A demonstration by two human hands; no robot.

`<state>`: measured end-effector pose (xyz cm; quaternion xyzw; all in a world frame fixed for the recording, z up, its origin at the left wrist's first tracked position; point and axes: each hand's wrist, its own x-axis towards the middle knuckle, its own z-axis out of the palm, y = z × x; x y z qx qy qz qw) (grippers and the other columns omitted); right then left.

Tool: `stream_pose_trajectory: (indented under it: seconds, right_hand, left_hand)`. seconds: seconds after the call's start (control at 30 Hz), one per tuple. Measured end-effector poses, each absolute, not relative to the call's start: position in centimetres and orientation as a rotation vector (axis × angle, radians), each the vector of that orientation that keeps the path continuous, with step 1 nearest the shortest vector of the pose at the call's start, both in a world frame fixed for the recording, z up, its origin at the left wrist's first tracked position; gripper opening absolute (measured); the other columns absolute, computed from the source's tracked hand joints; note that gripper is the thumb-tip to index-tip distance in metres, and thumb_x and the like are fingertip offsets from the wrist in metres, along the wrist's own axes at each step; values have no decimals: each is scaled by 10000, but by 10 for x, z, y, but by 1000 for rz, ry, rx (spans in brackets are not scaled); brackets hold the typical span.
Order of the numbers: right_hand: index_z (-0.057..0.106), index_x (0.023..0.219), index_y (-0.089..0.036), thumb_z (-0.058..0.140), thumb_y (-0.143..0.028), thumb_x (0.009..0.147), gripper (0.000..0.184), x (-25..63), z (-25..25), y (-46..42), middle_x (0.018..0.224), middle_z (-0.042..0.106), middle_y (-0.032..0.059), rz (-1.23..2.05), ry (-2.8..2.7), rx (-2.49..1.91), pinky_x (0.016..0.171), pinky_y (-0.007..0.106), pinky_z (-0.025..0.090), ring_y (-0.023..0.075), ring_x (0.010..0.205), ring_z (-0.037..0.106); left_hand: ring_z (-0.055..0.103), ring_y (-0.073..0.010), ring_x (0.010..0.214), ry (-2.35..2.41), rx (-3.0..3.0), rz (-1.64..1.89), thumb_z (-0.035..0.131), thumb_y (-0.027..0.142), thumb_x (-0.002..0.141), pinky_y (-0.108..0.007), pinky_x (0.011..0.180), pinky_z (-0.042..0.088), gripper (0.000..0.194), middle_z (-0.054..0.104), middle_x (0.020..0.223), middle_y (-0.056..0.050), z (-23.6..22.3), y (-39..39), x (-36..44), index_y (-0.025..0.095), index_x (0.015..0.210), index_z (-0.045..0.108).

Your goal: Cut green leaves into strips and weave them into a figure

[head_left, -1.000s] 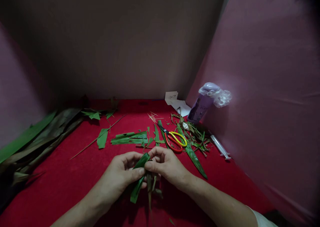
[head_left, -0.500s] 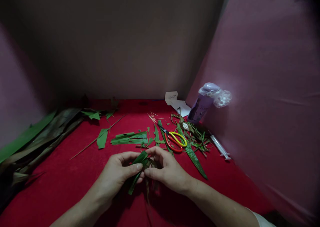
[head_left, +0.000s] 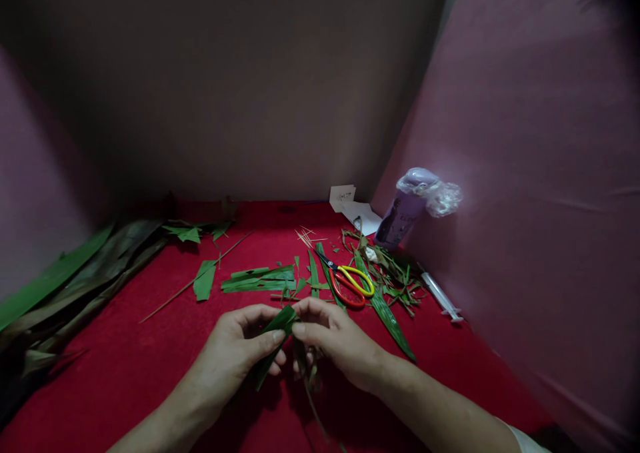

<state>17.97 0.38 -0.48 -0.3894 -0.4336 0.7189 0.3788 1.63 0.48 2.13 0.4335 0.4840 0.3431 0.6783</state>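
Note:
My left hand (head_left: 240,343) is closed on a folded green leaf strip (head_left: 285,320), thumb pressed along its face. Facing it, my right hand (head_left: 333,336) pinches the top of a brownish strand of dried leaf (head_left: 311,400), which dangles below the fingers. Leaf and strand meet between the two thumbs; how they are joined there is hidden. Just beyond the hands lie scissors (head_left: 350,283) with one red and one yellow handle, and several cut green leaf pieces (head_left: 260,278).
On the red cloth (head_left: 130,373) sit toothpicks (head_left: 306,236), a heap of dried strips (head_left: 395,276), a long green leaf (head_left: 390,326) and a syringe (head_left: 441,296). A plastic-wrapped purple tumbler (head_left: 403,213) stands by white papers (head_left: 363,216). Large leaves (head_left: 100,266) lie left; a thin stick (head_left: 187,283) is nearby.
The green strip has shifted and turned slightly in my left fingers. My right fingers have loosened a little and pinched again, and the hanging brown strand has swung rightward.

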Motion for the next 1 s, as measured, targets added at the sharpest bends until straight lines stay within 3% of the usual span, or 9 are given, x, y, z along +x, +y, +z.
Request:
stream_pose_trajectory:
  seconds: [0.1, 0.47, 0.73, 0.87, 1.0]
  right_hand:
    - [543, 924, -174, 618, -459, 769, 333, 180, -7, 5, 654, 579, -40, 1795, -1083, -984, 460, 203, 422, 77, 455, 544]
    - [595, 755, -152, 733, -375, 686, 272, 179, -14, 8, 590, 596, -37, 1597, -1161, -931, 485, 192, 410, 80, 492, 547]
    - [610, 733, -145, 698, -329, 735, 203, 178, -18, 7, 600, 553, -42, 1470, -1264, -922, 492, 186, 375, 65, 517, 485]
    - [603, 859, -163, 686, -425, 739, 300, 177, -19, 8, 690, 558, -32, 1532, -1234, -882, 508, 195, 403, 74, 551, 507]
    - [533, 902, -185, 792, -406, 617, 444, 176, -22, 9, 798, 548, -33, 1652, -1148, -838, 505, 207, 425, 61, 518, 533]
  left_hand:
    - [564, -88, 456, 1049, 1003, 787, 758, 260, 607, -188, 479, 459, 254, 667, 547, -3, 19, 4, 17, 113, 796, 671]
    - [552, -92, 472, 1003, 1044, 785, 779, 275, 597, -190, 467, 447, 275, 647, 548, 6, 12, 5, 16, 113, 787, 663]
    - [560, -86, 450, 1061, 1018, 736, 740, 376, 678, -161, 448, 422, 269, 638, 511, 9, 10, 3, 14, 134, 766, 661]
    - [560, -81, 449, 1070, 1001, 772, 739, 361, 684, -154, 459, 434, 254, 653, 513, 0, 15, 5, 14, 134, 783, 683]
    - [554, -79, 470, 1046, 990, 822, 739, 344, 688, -162, 486, 447, 242, 652, 538, 3, 16, 5, 13, 138, 810, 704]
